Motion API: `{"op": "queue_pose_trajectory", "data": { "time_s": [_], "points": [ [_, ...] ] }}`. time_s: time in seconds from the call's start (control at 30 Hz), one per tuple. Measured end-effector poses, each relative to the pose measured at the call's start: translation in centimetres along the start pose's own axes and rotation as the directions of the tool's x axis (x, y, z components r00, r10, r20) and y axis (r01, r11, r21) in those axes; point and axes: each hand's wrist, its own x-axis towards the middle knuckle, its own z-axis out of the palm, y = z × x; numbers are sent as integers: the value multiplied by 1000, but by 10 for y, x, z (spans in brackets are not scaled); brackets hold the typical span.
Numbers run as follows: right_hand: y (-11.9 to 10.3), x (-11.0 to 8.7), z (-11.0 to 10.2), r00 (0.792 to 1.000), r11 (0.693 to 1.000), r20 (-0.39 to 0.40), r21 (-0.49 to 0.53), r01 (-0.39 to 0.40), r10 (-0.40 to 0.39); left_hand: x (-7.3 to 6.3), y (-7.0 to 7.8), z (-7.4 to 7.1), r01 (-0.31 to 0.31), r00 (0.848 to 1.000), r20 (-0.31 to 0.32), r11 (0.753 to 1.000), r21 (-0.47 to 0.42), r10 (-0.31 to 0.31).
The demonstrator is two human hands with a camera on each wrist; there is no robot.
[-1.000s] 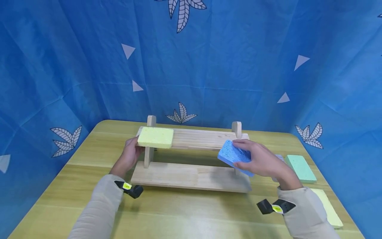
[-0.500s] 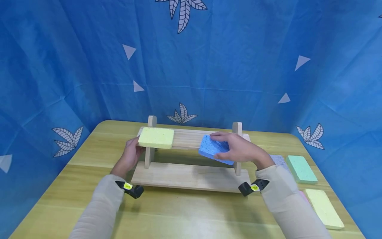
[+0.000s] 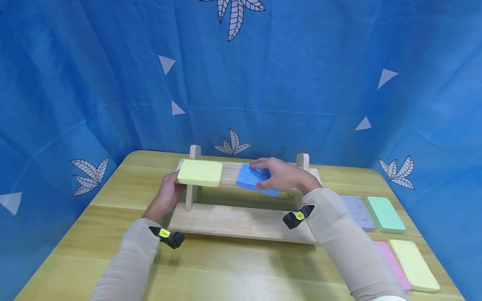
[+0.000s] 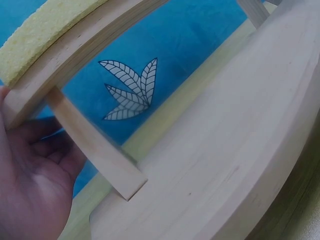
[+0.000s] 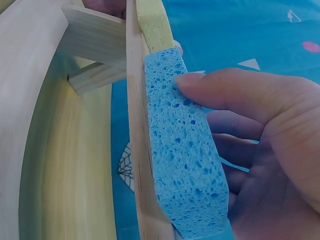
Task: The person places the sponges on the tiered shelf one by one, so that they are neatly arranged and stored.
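A two-tier wooden shelf rack [image 3: 241, 219] stands on the table. On the left end of its upper board lies a yellow sponge [image 3: 200, 172]. My left hand [image 3: 168, 195] grips that board's left end; in the left wrist view its thumb is at the front edge and the fingers curl beneath, behind the upright [image 4: 95, 145]. Over the right half of the upper board, my right hand [image 3: 280, 173] holds a blue sponge [image 3: 248, 177] between thumb and fingers. The right wrist view has this blue sponge [image 5: 182, 145] against the board; its far end appears close to the yellow one.
To the right of the rack lie a grey-purple sponge [image 3: 357, 212] and a green sponge [image 3: 385, 214]. Nearer the front are a pink sponge [image 3: 391, 263], partly behind the right sleeve, and another yellow sponge [image 3: 414, 265]. Blue curtains [image 3: 312, 75] hang around the table [image 3: 233, 267].
My right hand has carried the blue sponge leftward and away from me, onto or just over the upper board. The left hand keeps its hold. The view has shifted slightly.
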Motion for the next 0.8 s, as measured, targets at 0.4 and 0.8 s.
{"op": "queue_pose_trajectory", "data": {
  "time_s": [0.4, 0.8],
  "points": [
    [-12, 23, 3, 997, 997, 28, -31, 69, -68, 0, 2, 0, 8, 1000, -3, 1000, -1, -8],
    [-21, 35, 8, 995, 995, 33, -48, 92, -91, 0, 1, 1, 14, 1000, -6, 1000, 19, -13]
  ]
}}
